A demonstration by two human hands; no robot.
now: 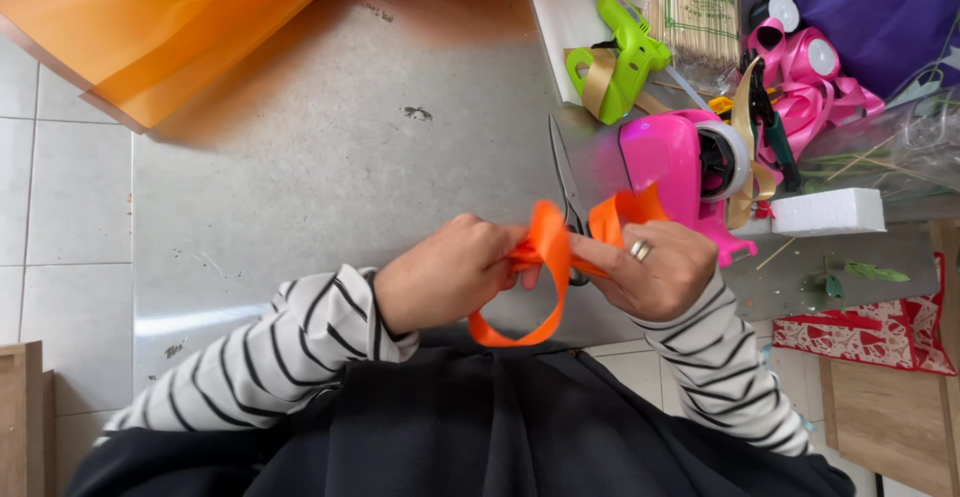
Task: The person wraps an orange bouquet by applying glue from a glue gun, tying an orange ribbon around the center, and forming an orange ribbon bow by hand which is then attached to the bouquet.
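Hands: left hand (445,272) and right hand (650,272) pinched orange ribbon (548,247) at table (330,187) edge; scissors (566,182) close behind, open metal leftward.

The ribbon (548,257) sits between the left hand (450,272) and the right hand (652,269), over the table's (330,187) near edge. Scissors (566,179) lie on the table at twelve o'clock from the ribbon — the tape dispenser (690,162) at two o'clock, the glue gun (625,52) beyond it. A foam block (828,212) lies at three o'clock.
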